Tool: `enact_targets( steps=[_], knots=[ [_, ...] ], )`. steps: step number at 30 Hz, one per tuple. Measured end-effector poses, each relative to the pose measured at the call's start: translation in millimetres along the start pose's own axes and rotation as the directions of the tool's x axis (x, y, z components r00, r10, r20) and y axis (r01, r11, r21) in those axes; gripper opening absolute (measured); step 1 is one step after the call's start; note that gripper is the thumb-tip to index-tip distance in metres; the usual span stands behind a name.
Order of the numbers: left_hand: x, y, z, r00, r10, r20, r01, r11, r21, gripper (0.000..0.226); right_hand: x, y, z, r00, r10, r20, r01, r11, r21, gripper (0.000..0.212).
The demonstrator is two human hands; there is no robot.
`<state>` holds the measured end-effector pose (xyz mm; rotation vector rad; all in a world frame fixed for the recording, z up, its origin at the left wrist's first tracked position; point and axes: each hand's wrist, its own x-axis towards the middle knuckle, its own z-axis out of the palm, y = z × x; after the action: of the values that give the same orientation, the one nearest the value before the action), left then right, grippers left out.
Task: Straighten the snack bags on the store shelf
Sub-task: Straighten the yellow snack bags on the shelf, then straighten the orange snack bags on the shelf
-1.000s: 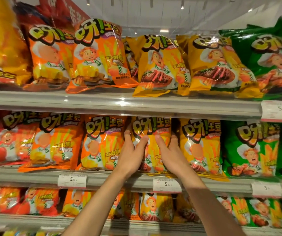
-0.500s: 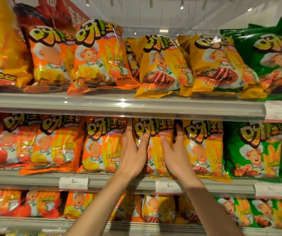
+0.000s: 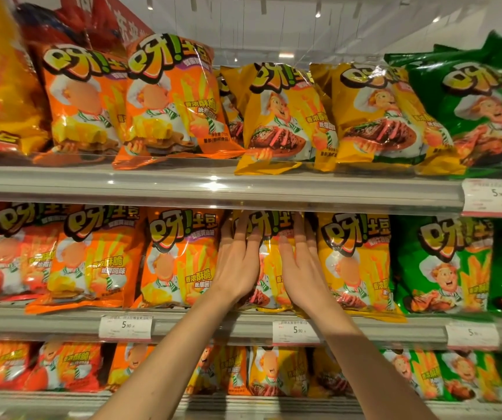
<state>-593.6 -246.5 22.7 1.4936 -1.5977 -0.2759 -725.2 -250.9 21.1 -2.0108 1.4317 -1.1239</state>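
Middle shelf (image 3: 213, 325): a yellow snack bag (image 3: 269, 262) stands upright between both hands, roughly mid-row. Left hand (image 3: 237, 268) lies flat on the bag's left edge, fingers (image 3: 239, 234) straight and close together, tips up near the bag's top under the lip of the shelf above. Right hand (image 3: 301, 271) mirrors it on the bag's right edge, fingers (image 3: 299, 234) straight, narrow spread, tips at the same height. Neither hand curls round the bag; both press or touch it with flat fingers. Only a narrow strip of the bag's front shows between the two hands.

Just left of the left fingers: an orange bag (image 3: 180, 259), upright, touching or nearly touching the hand. Just right of the right fingers: another yellow bag (image 3: 356, 265), leaning slightly, its lower corner out over the shelf edge. Further right, a green bag (image 3: 444, 265).

Below the wrists, on the shelf rail, a price tag (image 3: 295, 331) marked 5.90.

Upper shelf (image 3: 213, 186), above the fingertips: orange, yellow and green bags, several tilted.
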Motion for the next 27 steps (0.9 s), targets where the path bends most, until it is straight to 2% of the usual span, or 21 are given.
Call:
enact_targets(
  steps=[3, 7, 10, 13, 16, 19, 24, 27],
  knots=[
    [-6.8, -5.2, -0.9, 0.998, -0.056, -0.026, 0.053, 0.994, -0.097, 0.053, -5.6, 1.0, -4.5, 0.999, 0.037, -0.006, -0.036, 0.993, 0.114, 0.06],
    [-24.7, -13.9, -7.8, 0.999, -0.031, -0.032, 0.028, 0.995, -0.094, 0.062, -19.3, 13.9, -10.1, 0.999, 0.015, 0.03, -0.02, 0.984, 0.18, 0.067],
    [-48.3, -19.3, -16.7, 0.999, -0.008, -0.041, 0.002, 0.988, -0.156, 0.063, -38.7, 27.3, -11.0, 0.999, 0.003, 0.052, -0.016, 0.965, 0.262, 0.06],
    [-77.8, -24.0, -23.9, 0.996, -0.078, -0.05, 0.062, 0.962, -0.266, 0.057, -61.3, 41.3, -14.2, 0.996, -0.093, 0.006, 0.084, 0.93, 0.357, 0.049],
    [-107.1, -20.0, -27.5, 0.987, -0.148, -0.063, 0.121, 0.941, -0.317, 0.049, -80.3, 49.6, -21.4, 0.999, -0.051, -0.004, 0.048, 0.905, 0.423, 0.038],
    [-129.8, -19.2, -28.5, 0.973, -0.209, -0.102, 0.165, 0.928, -0.335, 0.041, -98.8, 61.0, -29.0, 0.999, -0.034, 0.017, 0.025, 0.92, 0.391, 0.034],
    [-153.5, -22.5, -29.6, 0.953, -0.275, -0.124, 0.22, 0.915, -0.339, 0.038, -120.7, 80.0, -35.5, 0.995, -0.076, -0.063, 0.09, 0.958, 0.271, 0.026],
    [-158.3, -27.3, -32.7, 0.95, -0.289, -0.117, 0.229, 0.901, -0.369, 0.038, -127.4, 82.9, -36.3, 1.0, 0.012, -0.027, -0.003, 0.954, 0.299, 0.025]
  ],
)
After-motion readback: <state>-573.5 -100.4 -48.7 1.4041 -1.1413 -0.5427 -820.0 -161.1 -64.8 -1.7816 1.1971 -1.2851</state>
